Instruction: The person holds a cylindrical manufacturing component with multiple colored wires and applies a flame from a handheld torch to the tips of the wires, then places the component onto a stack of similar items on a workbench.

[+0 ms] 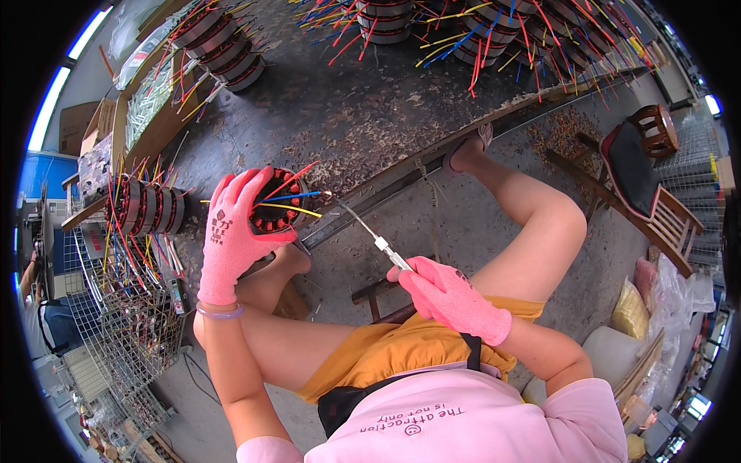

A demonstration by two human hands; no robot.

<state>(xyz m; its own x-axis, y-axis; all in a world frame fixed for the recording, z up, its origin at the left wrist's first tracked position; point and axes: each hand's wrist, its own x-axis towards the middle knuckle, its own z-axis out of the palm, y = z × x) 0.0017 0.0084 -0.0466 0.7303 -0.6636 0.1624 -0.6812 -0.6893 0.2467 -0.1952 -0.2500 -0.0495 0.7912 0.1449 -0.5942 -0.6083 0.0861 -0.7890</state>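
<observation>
My left hand [235, 224], in a pink glove, grips a motor stator [275, 224] with red windings, thumb and fingers around its edge. Red, blue and yellow wires stick out of the stator toward the right. My right hand [451, 297], also gloved in pink, is closed around the silver handle of a slim tool [381, 243] with a white collar and a thin metal rod. The rod's tip is close to the end of the blue wire [297, 196], where a small bright orange spot shows. Whether the tip touches the wire I cannot tell.
Stacks of stators [220, 46] with loose coloured wires stand along the far side of the worn dark table [309, 116]. Another stator row [143, 204] lies at the left, above a wire basket [116, 309]. A wooden chair [637, 177] stands at the right.
</observation>
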